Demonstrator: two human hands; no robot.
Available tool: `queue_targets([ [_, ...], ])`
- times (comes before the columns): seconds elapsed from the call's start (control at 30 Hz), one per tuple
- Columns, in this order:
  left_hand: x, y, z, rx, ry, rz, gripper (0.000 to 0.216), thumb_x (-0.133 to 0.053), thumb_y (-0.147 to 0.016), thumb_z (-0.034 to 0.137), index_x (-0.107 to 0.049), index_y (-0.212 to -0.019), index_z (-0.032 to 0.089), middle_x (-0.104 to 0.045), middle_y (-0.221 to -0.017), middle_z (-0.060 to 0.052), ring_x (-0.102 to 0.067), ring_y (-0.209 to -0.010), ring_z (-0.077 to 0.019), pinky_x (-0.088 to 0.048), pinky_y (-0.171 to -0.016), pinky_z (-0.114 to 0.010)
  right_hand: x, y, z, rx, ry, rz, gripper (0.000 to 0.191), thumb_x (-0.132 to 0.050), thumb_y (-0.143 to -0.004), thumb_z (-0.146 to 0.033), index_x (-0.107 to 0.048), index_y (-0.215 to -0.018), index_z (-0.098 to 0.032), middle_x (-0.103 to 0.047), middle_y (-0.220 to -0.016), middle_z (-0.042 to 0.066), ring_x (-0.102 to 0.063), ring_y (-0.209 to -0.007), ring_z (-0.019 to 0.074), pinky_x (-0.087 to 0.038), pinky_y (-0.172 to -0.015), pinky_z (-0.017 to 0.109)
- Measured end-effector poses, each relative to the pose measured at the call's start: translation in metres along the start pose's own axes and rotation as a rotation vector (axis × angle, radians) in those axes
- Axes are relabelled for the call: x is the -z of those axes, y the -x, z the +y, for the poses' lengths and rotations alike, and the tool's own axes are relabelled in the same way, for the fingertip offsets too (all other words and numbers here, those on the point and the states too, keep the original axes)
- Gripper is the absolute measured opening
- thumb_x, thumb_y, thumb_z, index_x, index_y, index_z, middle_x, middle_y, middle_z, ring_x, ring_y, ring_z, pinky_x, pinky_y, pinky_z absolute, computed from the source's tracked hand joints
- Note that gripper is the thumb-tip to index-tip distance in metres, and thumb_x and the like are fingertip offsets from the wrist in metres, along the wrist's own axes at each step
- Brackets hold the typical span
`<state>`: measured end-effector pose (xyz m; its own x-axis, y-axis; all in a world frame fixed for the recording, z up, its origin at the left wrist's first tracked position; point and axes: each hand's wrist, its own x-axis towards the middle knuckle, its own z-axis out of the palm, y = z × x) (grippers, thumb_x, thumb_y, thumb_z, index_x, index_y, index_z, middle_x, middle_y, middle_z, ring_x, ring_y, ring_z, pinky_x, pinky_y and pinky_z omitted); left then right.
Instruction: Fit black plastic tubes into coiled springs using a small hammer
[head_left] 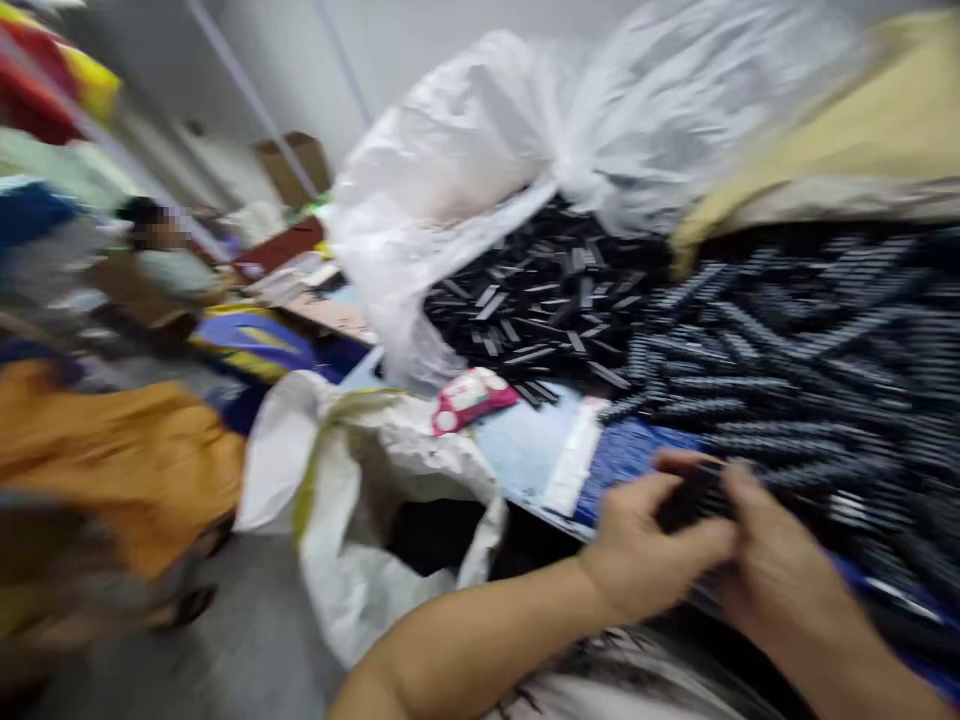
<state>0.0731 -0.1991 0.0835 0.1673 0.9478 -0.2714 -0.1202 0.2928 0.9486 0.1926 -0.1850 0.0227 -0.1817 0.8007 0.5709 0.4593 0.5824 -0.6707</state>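
Observation:
My left hand and my right hand meet at the lower right, at the edge of the table. Between them is a small dark plastic piece, blurred by motion. The left fingers and thumb are closed around it, and the right fingers close on its other side. Just beyond my hands lies a big pile of dark ribbed plastic strips. To its left, a heap of flat black plastic pieces spills from a white plastic bag.
An open white woven sack with dark contents stands at the table's front edge. A pink packet lies on the light blue table surface. Orange cloth is at left; a person sits farther back. Yellow cloth covers the pile's back.

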Motion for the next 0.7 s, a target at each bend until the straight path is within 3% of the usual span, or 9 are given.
queue_targets([
  [0.07,0.005,-0.006,-0.001,-0.052,-0.036,-0.002,0.025,-0.077,-0.074,0.035,-0.071,-0.086,0.014,-0.056,-0.074,0.001,-0.046,-0.068,-0.0121,-0.042,-0.067,-0.026,0.008,0.0,0.004,-0.105,-0.08,0.04,0.053,-0.036,-0.104,-0.04,-0.033,-0.155,-0.026,-0.066,-0.128,0.015,-0.071,-0.107,0.0275,-0.063,-0.078,0.037],
  [0.1,0.009,-0.008,-0.001,-0.036,-0.02,-0.024,0.027,-0.077,-0.076,0.037,-0.07,-0.088,0.014,-0.058,-0.076,0.0,-0.047,-0.069,-0.0123,-0.042,-0.067,-0.025,0.015,-0.001,0.006,-0.108,-0.14,0.062,0.069,-0.052,-0.098,-0.05,-0.027,-0.157,-0.025,-0.054,-0.144,0.018,-0.06,-0.126,0.0317,-0.061,-0.088,0.042],
  [0.13,0.014,-0.01,-0.001,-0.014,-0.016,-0.053,0.029,-0.077,-0.076,0.038,-0.07,-0.09,0.014,-0.059,-0.076,0.0,-0.048,-0.068,-0.0124,-0.042,-0.066,-0.025,0.022,-0.002,0.007,-0.078,-0.135,0.003,0.089,-0.065,-0.088,-0.057,-0.022,-0.159,-0.026,-0.039,-0.156,0.019,-0.046,-0.14,0.0352,-0.057,-0.097,0.047],
  [0.2,0.023,-0.012,-0.001,0.018,-0.024,-0.106,0.029,-0.079,-0.076,0.04,-0.069,-0.087,0.015,-0.058,-0.073,0.001,-0.047,-0.066,-0.0117,-0.041,-0.063,-0.024,0.035,-0.002,0.005,0.033,-0.094,-0.099,0.111,-0.08,-0.074,-0.058,-0.018,-0.16,-0.025,-0.022,-0.164,0.019,-0.028,-0.149,0.0379,-0.047,-0.109,0.054],
  [0.33,0.028,-0.008,0.0,0.004,-0.073,-0.11,0.034,-0.079,-0.076,0.047,-0.067,-0.082,0.015,-0.052,-0.063,0.003,-0.042,-0.058,-0.0094,-0.037,-0.057,-0.022,0.045,0.002,-0.004,0.197,0.023,-0.137,0.1,-0.08,-0.081,-0.04,-0.022,-0.159,-0.018,-0.044,-0.152,0.021,-0.043,-0.143,0.0334,-0.043,-0.115,0.052],
  [0.47,0.02,-0.009,-0.004,-0.001,-0.042,0.061,0.052,-0.054,-0.089,0.066,-0.068,-0.087,0.016,-0.053,-0.061,0.002,-0.041,-0.052,-0.0104,-0.035,-0.05,-0.024,0.041,0.004,-0.007,0.281,0.116,-0.07,0.103,-0.08,-0.08,-0.048,-0.021,-0.16,-0.02,-0.05,-0.147,0.022,-0.052,-0.135,0.0353,-0.051,-0.108,0.053],
  [0.53,0.016,-0.009,-0.005,-0.048,-0.042,0.087,0.049,-0.056,-0.09,0.063,-0.068,-0.085,0.016,-0.059,-0.07,-0.001,-0.049,-0.063,-0.013,-0.042,-0.059,-0.025,0.04,0.002,-0.008,0.323,0.159,-0.034,0.102,-0.078,-0.081,-0.05,-0.021,-0.16,-0.021,-0.053,-0.144,0.021,-0.055,-0.132,0.0346,-0.053,-0.105,0.052],
  [0.63,0.013,-0.01,-0.007,-0.093,0.006,0.005,0.036,-0.062,-0.092,0.052,-0.068,-0.083,0.017,-0.064,-0.082,-0.002,-0.055,-0.08,-0.0154,-0.047,-0.077,-0.026,0.039,0.001,-0.009,0.356,0.228,0.025,0.1,-0.076,-0.082,-0.053,-0.023,-0.159,-0.019,-0.057,-0.14,0.022,-0.056,-0.131,0.0339,-0.053,-0.104,0.053],
  [0.7,0.014,-0.01,-0.006,-0.047,0.108,-0.046,0.03,-0.064,-0.092,0.047,-0.07,-0.089,0.018,-0.066,-0.085,-0.002,-0.058,-0.08,-0.0148,-0.048,-0.076,-0.025,0.039,0.001,-0.008,0.352,0.263,0.038,0.1,-0.076,-0.081,-0.055,-0.025,-0.158,-0.017,-0.059,-0.138,0.023,-0.056,-0.131,0.0342,-0.052,-0.105,0.054],
])
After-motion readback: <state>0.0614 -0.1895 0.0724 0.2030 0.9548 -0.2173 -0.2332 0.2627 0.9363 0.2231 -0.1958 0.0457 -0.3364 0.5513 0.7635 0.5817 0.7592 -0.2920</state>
